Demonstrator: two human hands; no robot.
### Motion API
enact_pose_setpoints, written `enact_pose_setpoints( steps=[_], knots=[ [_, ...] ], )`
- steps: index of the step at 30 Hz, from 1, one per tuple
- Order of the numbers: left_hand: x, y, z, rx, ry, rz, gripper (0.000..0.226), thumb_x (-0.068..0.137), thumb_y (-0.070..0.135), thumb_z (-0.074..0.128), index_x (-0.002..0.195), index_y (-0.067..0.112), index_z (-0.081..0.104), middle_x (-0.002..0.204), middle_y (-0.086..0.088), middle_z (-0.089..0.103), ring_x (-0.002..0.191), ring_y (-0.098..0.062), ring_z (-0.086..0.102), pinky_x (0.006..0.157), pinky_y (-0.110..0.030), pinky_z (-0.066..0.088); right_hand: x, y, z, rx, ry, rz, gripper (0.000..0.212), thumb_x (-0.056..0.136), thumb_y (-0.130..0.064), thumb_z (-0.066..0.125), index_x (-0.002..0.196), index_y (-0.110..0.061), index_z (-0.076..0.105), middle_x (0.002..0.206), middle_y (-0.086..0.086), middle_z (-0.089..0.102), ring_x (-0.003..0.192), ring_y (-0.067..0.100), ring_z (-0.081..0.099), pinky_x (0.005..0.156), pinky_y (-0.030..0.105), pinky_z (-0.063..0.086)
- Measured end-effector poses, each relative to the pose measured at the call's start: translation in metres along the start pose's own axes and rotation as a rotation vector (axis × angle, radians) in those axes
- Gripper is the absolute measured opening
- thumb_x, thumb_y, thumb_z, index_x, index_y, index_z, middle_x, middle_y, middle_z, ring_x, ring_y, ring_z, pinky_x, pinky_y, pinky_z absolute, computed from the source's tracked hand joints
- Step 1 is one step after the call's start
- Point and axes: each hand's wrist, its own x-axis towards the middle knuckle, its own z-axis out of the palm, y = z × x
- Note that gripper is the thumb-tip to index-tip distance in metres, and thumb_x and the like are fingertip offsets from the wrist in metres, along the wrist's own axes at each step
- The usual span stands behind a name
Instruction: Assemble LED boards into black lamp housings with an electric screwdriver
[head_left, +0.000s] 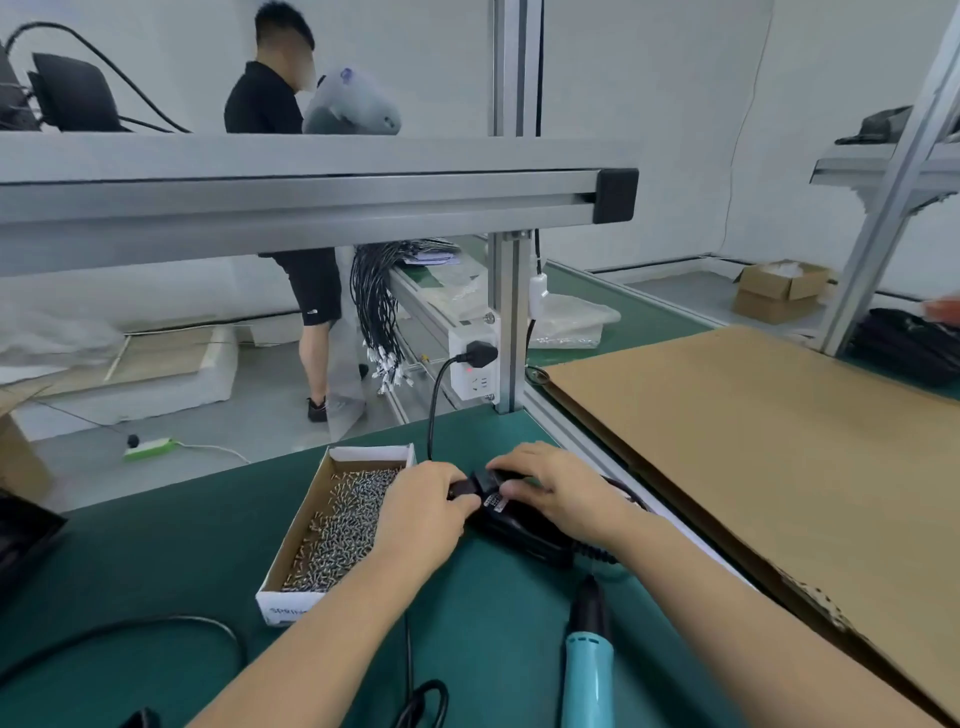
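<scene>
Lowest in the frame, right of centre, the electric screwdriver (589, 660) lies on the green worktop (156, 561), its teal body toward the bottom edge and its black tip pointing up the frame; neither hand touches it. Above it, at centre, both hands meet over a black power adapter (519, 530) resting on the worktop. The left hand (421, 512) pinches a black plug (464, 488) at the adapter's upper end, while the right hand (550, 486) lies curled over the adapter's top, thumb against its labelled face. Just left of the hands, touching the left wrist, sits an open cardboard box of screws (337, 525). A large cardboard sheet (753, 441) covers the right side. Upper centre, a white socket strip (474, 358) hangs on the aluminium post with a black cable plugged in. In the upper left a person (291, 208) stands beyond the frame rail.
</scene>
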Motion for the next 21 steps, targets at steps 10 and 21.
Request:
enact_pose_setpoints(
  steps=[10, 21],
  knots=[
    [0.0, 0.02, 0.005, -0.283, -0.002, -0.097, 0.009, 0.087, 0.014, 0.063, 0.08, 0.014, 0.059, 0.072, -0.015, 0.071, 0.057, -0.028, 0.067, 0.061, -0.039, 0.059, -0.021, -0.007, -0.032, 0.115, 0.183, 0.094, 0.047, 0.093, -0.01, 0.06, 0.138, -0.018, 0.05, 0.13, -0.007, 0.046, 0.12, 0.007, 0.041, 0.1, 0.006, 0.022],
    [-0.016, 0.029, -0.003, -0.599, -0.397, -0.264, 0.01, 0.091, 0.017, 0.062, 0.099, 0.017, 0.056, 0.092, -0.005, 0.07, 0.078, -0.014, 0.062, 0.067, -0.031, 0.052, -0.141, -0.049, -0.006, -0.22, -0.318, -0.246, 0.054, 0.076, -0.016, 0.047, 0.119, -0.047, 0.059, 0.128, -0.023, 0.051, 0.128, -0.008, 0.038, 0.115, 0.026, 0.025]
  ],
)
